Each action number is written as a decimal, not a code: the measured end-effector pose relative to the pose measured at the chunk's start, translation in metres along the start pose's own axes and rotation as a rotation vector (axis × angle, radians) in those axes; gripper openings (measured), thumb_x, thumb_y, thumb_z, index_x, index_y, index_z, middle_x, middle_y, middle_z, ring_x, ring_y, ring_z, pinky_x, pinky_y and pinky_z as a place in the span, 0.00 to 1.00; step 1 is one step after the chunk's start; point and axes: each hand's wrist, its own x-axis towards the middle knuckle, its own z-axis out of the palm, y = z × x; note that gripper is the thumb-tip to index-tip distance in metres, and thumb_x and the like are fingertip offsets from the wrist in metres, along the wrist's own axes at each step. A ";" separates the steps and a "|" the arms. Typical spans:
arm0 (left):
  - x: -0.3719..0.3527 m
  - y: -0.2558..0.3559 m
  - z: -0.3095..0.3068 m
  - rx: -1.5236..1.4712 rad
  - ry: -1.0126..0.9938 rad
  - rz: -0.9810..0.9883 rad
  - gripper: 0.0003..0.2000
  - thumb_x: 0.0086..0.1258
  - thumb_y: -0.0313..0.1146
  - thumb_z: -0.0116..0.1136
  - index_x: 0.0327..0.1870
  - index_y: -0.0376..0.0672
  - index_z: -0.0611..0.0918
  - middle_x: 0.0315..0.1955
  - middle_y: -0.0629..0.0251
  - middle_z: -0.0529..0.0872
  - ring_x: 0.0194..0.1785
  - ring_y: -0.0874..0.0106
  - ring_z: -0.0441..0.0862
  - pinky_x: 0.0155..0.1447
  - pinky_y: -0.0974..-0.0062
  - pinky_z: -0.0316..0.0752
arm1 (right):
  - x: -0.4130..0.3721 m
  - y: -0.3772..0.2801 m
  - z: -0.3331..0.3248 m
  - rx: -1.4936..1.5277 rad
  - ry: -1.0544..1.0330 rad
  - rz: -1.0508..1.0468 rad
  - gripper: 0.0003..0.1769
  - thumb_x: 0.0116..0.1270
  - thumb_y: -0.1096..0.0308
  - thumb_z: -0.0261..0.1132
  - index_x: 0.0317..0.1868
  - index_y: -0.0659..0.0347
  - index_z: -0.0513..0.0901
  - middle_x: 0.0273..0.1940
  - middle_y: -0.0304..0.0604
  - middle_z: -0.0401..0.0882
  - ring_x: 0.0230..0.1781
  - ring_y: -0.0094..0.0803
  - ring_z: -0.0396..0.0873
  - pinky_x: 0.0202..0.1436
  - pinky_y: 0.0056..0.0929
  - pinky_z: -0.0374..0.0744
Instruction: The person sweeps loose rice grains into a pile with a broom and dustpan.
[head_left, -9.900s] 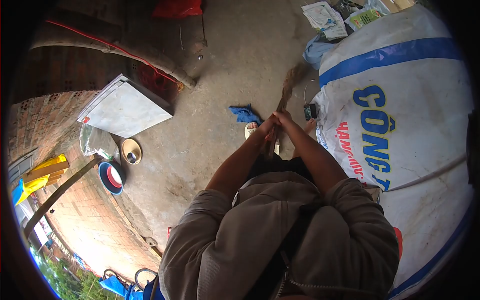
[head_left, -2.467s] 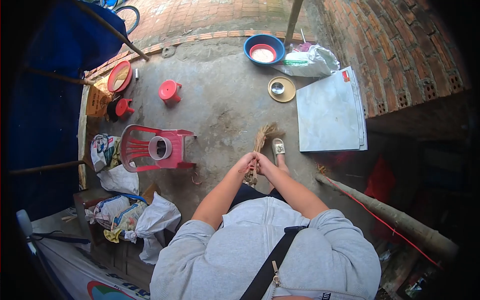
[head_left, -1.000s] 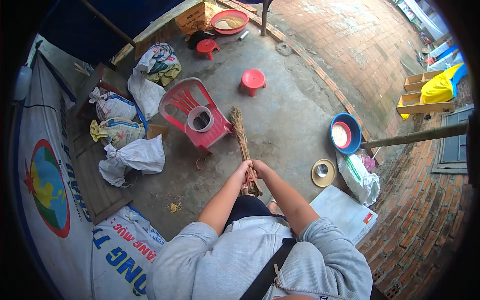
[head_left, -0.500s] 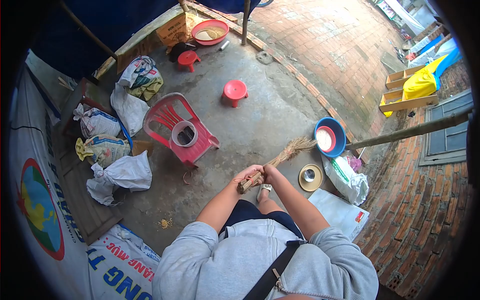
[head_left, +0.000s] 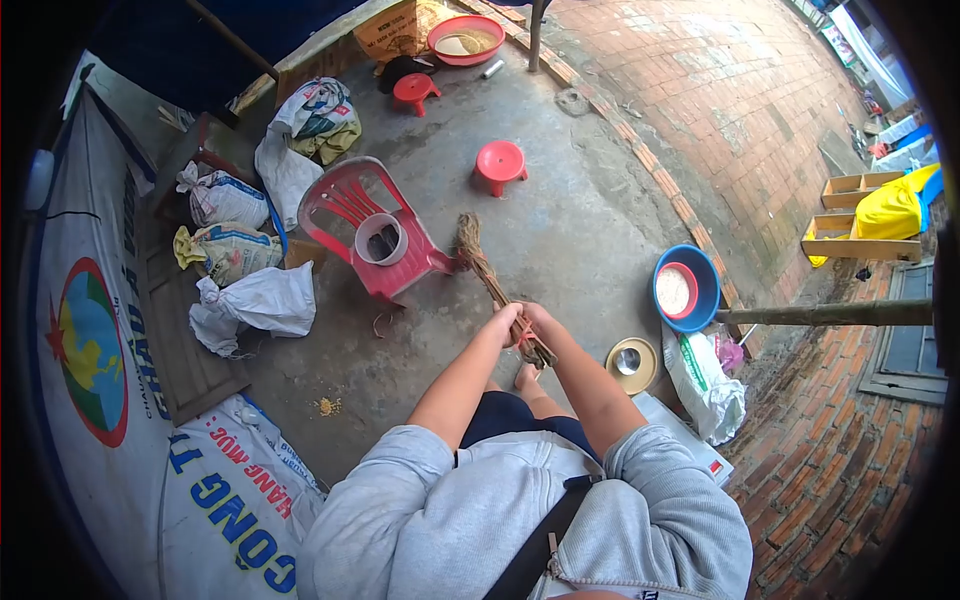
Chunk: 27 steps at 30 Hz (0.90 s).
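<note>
A straw broom (head_left: 485, 272), its handle end bound with red string, is held in front of my body. My left hand (head_left: 507, 320) is closed around the handle. Right beside it, my right hand (head_left: 537, 319) also grips the handle. The bristle end points away and to the left, close to the front leg of a red plastic chair (head_left: 425, 255). On the chair's seat stands a whitish bucket (head_left: 362, 240) with dark things inside. A small scatter of yellow grains (head_left: 327, 406) lies on the concrete floor to the left.
Tied sacks (head_left: 262, 308) line the left side. Red stools (head_left: 500, 164) stand ahead, with a red basin (head_left: 466, 40) behind. To the right are a blue basin (head_left: 712, 290), a tan plate (head_left: 650, 375) with a metal bowl (head_left: 627, 361), a white sack (head_left: 705, 385) and a wooden pole (head_left: 840, 315).
The broom has swung left: its bristles pointed right toward the blue basin and now point toward the chair. Both hands stay on the handle. The camera view has shifted slightly.
</note>
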 end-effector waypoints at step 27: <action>0.004 0.137 -0.020 -0.070 -0.066 0.155 0.21 0.46 0.27 0.49 0.45 0.50 0.63 0.23 0.59 0.71 0.21 0.64 0.74 0.21 0.65 0.74 | 0.068 -0.098 0.111 -0.230 -0.090 0.109 0.15 0.66 0.59 0.49 0.38 0.61 0.75 0.29 0.43 0.80 0.27 0.35 0.80 0.34 0.38 0.81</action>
